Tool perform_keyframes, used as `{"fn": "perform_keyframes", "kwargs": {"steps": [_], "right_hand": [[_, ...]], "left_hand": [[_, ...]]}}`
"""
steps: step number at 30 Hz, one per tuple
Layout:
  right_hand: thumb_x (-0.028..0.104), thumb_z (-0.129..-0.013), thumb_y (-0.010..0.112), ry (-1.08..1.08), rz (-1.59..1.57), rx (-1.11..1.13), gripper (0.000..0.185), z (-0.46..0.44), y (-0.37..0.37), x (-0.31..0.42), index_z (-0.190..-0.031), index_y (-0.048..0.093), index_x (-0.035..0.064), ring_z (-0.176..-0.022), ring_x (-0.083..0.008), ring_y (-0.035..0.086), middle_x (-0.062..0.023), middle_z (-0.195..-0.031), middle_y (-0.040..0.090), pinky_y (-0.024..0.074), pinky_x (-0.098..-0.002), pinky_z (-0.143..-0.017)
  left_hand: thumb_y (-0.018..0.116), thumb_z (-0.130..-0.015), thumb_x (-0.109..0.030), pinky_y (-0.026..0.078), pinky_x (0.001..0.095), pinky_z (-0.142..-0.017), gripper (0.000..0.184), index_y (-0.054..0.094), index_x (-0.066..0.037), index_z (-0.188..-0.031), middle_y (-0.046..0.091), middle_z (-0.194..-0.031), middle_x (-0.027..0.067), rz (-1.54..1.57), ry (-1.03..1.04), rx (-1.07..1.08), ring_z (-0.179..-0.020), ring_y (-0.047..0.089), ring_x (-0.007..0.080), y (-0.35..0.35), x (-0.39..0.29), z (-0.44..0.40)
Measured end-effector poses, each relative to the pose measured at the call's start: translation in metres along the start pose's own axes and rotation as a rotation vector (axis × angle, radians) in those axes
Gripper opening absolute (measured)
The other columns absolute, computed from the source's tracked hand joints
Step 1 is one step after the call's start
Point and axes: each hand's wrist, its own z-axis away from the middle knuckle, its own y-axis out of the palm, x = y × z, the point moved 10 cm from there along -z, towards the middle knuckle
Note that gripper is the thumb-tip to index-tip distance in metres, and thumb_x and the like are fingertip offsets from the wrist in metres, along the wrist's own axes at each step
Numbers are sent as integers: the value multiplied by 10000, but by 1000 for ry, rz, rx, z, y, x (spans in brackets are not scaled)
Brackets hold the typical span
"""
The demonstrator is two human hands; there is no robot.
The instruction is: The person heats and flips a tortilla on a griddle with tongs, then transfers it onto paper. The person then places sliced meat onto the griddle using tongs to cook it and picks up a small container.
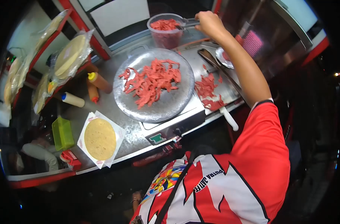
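Observation:
At the top, my right hand (208,23) is closed round the handle of metal tongs (190,23). The tongs' far end reaches the rim of a clear tub (166,37) of red meat strips. Below the tub, more red strips (151,84) lie spread on a round grey griddle (125,100). Low in the view, beside the shirt, a small part of my left hand (137,197) shows in the dark; its fingers cannot be made out.
A flatbread (100,139) lies on white paper at the front left. Sauce bottles (99,82), a green tray (63,133) and bagged flatbreads (70,58) are at the left. Right of the griddle are cut meat (206,86) and a white-handled knife (229,119).

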Motion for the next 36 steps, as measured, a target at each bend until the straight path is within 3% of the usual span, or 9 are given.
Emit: {"fn": "perform_keyframes", "kwargs": {"steps": [4, 7, 12, 16, 20, 23, 28, 31, 36], "right_hand": [[63, -840, 692, 32, 82, 185, 158, 112, 27, -6, -947, 770, -24, -949, -446, 753, -284, -1001, 742, 622, -525, -820], [37, -845, 663, -87, 122, 199, 116, 177, 99, -19, -871, 765, -12, -884, -411, 756, -241, -965, 733, 616, -513, -741], [35, -850, 640, -232, -20, 179, 102, 253, 61, 24, -921, 676, -29, -878, -356, 703, -159, -964, 658, 602, -479, -735], [48, -833, 672, -160, -136, 241, 137, 292, 9, -2, -963, 690, 9, -885, -377, 711, -154, -956, 658, 590, -477, -770], [42, -870, 622, 78, 20, 221, 101, 306, 7, -54, -914, 687, -23, -804, -413, 737, -215, -974, 681, 624, -500, -689], [37, -848, 631, -4, 161, 136, 100, 317, 58, -37, -902, 675, -35, -775, -320, 738, -194, -937, 676, 630, -408, -623], [57, -866, 616, -247, -70, 148, 182, 324, 38, 21, -1021, 666, -24, -904, -307, 717, -156, -928, 675, 618, -401, -688], [33, -876, 604, -231, -175, 270, 277, 316, 3, 1, -1141, 681, 31, -917, -362, 707, -155, -961, 675, 602, -478, -784], [100, -883, 627, -300, -210, -11, 146, 256, 50, 13, -962, 696, -1, -935, -327, 707, -135, -928, 681, 611, -446, -730]], "left_hand": [[694, -937, -343, 613, 478, -815, 205, 778, -182, -1034, 790, -1034, 127, -109, 60, 28, -981, 766, 338, 3, -1, -12], [694, -937, -343, 613, 479, -817, 205, 778, -183, -1034, 790, -1035, 129, -185, 100, 35, -985, 765, 340, -3, -4, -20], [674, -950, -329, 608, 461, -752, 215, 767, -143, -1007, 781, -953, 137, -320, 282, -133, -867, 770, 321, -58, -17, -42], [664, -953, -301, 574, 421, -643, 233, 760, -90, -978, 754, -871, 116, 522, -98, -105, -711, 725, 251, -104, -28, -49], [689, -939, -322, 554, 393, -603, 264, 747, -65, -953, 743, -840, 106, 501, -65, -89, -682, 708, 219, -93, -52, -69], [715, -923, -352, 562, 385, -618, 286, 746, -69, -950, 746, -829, 103, 493, 3, -102, -705, 721, 220, -74, -60, -76], [550, -1009, -322, 602, 415, -724, 329, 766, -78, -1048, 788, -952, 118, -199, 239, -15, -836, 773, 246, -66, -94, -66], [495, -1012, -288, 607, 441, -812, 353, 768, -92, -1118, 787, -1081, 131, -125, 46, 0, -941, 776, 289, -78, -97, -43], [589, -956, -264, 580, 467, -963, 310, 762, -136, -1179, 770, -1160, 143, -419, 224, 53, -1064, 748, 331, -38, -98, -52]]}}
